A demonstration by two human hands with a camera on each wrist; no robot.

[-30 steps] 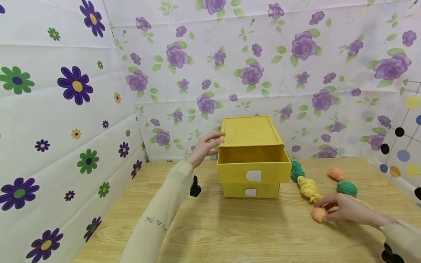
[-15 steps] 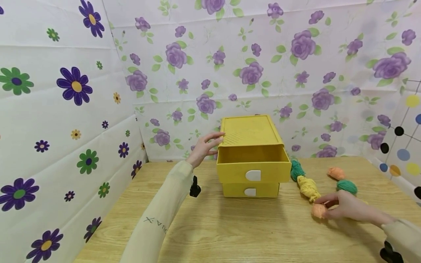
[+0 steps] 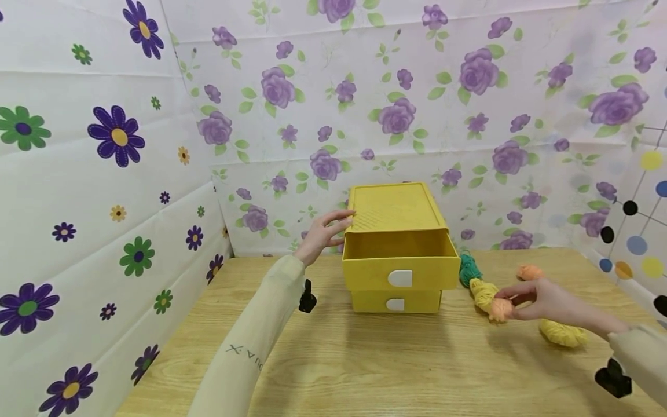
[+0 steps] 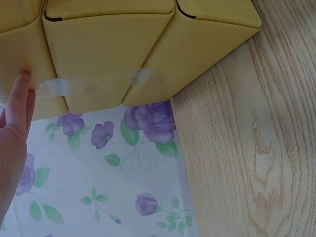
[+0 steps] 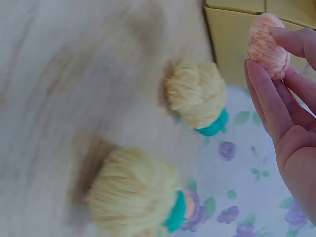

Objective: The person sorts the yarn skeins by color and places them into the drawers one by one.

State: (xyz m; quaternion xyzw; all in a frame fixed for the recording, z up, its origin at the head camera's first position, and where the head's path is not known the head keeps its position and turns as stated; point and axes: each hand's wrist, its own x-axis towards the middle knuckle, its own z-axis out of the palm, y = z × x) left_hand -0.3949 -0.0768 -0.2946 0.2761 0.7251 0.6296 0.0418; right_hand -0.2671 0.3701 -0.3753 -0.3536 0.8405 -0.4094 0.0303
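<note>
A small ball of peach yarn is pinched between the thumb and fingers of my right hand, raised off the table in the right wrist view. Left of it stands a yellow drawer box. Its upper drawer is pulled out and shows no contents; the lower drawer sits pushed in. My left hand rests at the box's left side, thumb low and fingertips by the top edge. One extended finger touches the side panel in the left wrist view.
Beside the box lie a green yarn ball and a yellow one. Another yellow ball lies below my right wrist, and a peach one farther back. A second green ball is hidden by my hand in the head view.
My right hand has lifted the peach yarn ball from the table, up and slightly toward the box, uncovering the nearer yellow ball. The left hand keeps its place on the box.
</note>
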